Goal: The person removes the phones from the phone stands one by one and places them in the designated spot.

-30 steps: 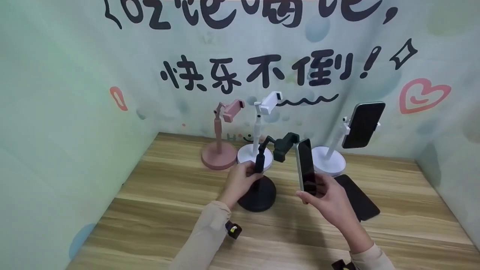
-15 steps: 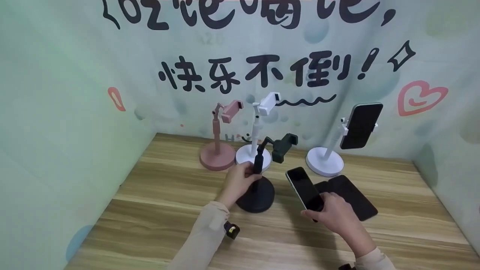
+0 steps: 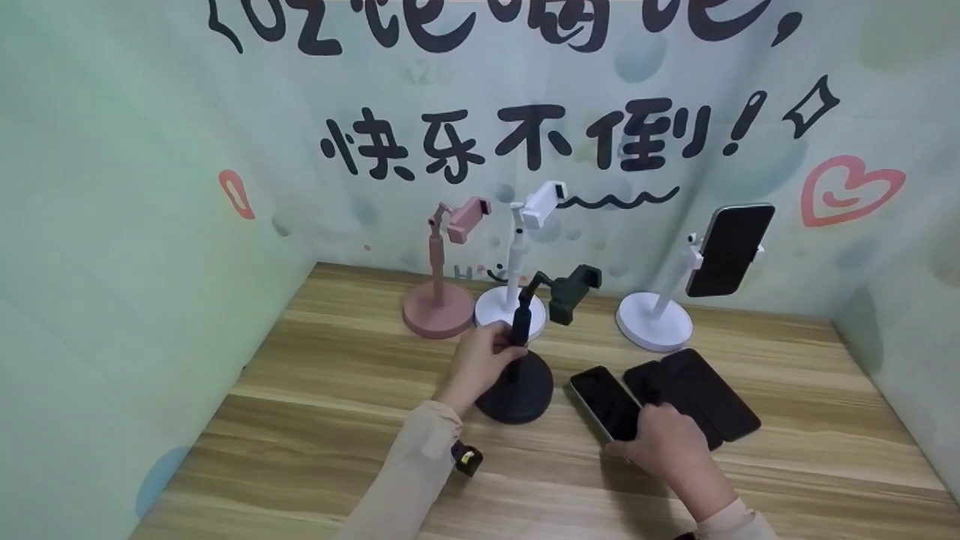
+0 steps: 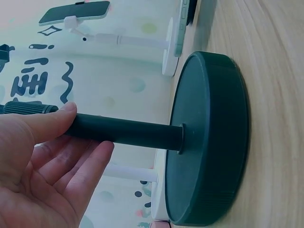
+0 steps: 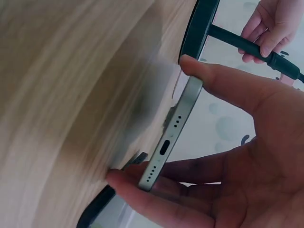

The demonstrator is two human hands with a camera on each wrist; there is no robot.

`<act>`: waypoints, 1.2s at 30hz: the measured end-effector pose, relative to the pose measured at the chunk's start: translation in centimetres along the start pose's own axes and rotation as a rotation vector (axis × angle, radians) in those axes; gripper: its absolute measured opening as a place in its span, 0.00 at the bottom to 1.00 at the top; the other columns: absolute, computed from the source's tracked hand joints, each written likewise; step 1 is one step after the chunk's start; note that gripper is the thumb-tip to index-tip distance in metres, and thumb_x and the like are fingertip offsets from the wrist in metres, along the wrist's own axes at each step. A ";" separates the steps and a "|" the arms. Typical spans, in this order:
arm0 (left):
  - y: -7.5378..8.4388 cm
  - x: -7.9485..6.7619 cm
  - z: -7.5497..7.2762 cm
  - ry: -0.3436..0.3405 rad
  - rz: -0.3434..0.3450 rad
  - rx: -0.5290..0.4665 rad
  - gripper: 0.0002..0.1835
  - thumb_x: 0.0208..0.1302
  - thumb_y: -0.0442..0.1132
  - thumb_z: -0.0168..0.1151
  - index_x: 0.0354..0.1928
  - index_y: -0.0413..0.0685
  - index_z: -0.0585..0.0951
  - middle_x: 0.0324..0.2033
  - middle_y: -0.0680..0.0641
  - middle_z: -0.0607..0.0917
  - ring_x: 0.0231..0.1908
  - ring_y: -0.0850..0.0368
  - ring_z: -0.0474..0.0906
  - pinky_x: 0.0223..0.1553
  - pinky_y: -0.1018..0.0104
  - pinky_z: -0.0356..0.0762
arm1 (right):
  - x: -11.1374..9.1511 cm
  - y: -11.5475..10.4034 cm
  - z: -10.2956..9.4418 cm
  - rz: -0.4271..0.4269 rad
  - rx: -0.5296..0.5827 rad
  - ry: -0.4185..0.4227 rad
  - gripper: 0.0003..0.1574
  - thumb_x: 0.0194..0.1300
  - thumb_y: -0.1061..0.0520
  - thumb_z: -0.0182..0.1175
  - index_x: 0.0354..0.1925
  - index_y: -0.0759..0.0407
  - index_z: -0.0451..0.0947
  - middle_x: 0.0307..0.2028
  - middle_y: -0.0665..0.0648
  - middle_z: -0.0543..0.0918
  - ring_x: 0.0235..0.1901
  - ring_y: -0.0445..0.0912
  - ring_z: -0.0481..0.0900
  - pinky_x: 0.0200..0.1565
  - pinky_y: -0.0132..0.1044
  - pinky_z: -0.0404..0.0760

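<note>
My right fingers (image 5: 166, 211) hold the phone (image 3: 604, 397) by its long edges, low over the tabletop (image 3: 337, 450) — long axis slanting forward-left from them, beside the black stand (image 3: 521, 397) my left fingers (image 4: 92, 175) pinch.

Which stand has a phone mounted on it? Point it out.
The far-right white stand. It carries a phone; the pink stand, black stand and other white stand carry none.

My left hand (image 3: 478, 360) grips the upright black stand (image 3: 520, 327); my right hand (image 3: 670, 444) holds the silver-edged phone (image 3: 604, 401), dark screen up, just to the stand's right.
</note>
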State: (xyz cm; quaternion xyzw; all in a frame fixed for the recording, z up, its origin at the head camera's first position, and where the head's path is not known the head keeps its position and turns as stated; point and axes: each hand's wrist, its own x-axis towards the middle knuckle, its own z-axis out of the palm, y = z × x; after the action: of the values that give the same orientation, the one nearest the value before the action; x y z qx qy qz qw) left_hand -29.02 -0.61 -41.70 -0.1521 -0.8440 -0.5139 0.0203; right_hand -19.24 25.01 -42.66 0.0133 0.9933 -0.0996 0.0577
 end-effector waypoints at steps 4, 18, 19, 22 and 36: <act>0.1 -0.1 0.0 -0.005 -0.001 0.002 0.08 0.64 0.35 0.67 0.43 0.40 0.84 0.41 0.41 0.90 0.45 0.50 0.87 0.51 0.60 0.84 | -0.2 -0.2 0.1 0.012 -0.024 -0.004 0.39 0.45 0.34 0.76 0.28 0.69 0.79 0.27 0.63 0.80 0.23 0.50 0.76 0.24 0.48 0.78; 0.0 0.1 0.0 0.003 0.009 0.026 0.07 0.64 0.35 0.68 0.42 0.40 0.84 0.40 0.41 0.90 0.45 0.49 0.87 0.51 0.59 0.84 | -0.9 0.2 0.7 0.001 -0.146 0.086 0.47 0.43 0.35 0.76 0.35 0.79 0.75 0.33 0.74 0.76 0.38 0.66 0.74 0.41 0.56 0.76; 0.0 0.1 0.0 0.002 0.006 0.023 0.08 0.64 0.35 0.68 0.42 0.40 0.84 0.40 0.41 0.90 0.45 0.50 0.87 0.51 0.59 0.84 | -0.9 0.3 0.8 0.006 -0.142 0.088 0.47 0.43 0.36 0.76 0.35 0.79 0.75 0.34 0.74 0.75 0.37 0.65 0.73 0.40 0.56 0.77; -0.1 0.1 0.0 0.002 -0.002 0.018 0.08 0.64 0.36 0.68 0.42 0.40 0.84 0.41 0.42 0.90 0.45 0.50 0.87 0.51 0.59 0.84 | -1.0 0.3 0.8 0.028 -0.113 0.083 0.48 0.42 0.36 0.77 0.36 0.79 0.74 0.35 0.74 0.72 0.36 0.65 0.71 0.36 0.57 0.79; 0.0 0.0 0.1 0.012 0.004 0.020 0.08 0.63 0.36 0.68 0.42 0.40 0.84 0.40 0.41 0.90 0.44 0.50 0.87 0.51 0.59 0.84 | -0.6 0.9 1.1 -0.003 -0.138 0.038 0.56 0.44 0.31 0.75 0.40 0.82 0.69 0.34 0.76 0.74 0.36 0.65 0.75 0.42 0.60 0.78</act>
State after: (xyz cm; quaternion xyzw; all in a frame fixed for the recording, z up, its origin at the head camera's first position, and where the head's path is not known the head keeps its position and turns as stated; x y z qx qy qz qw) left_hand -29.03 -0.53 -41.75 -0.1503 -0.8488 -0.5061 0.0278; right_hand -18.50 25.66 -43.81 0.0098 0.9987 -0.0306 0.0393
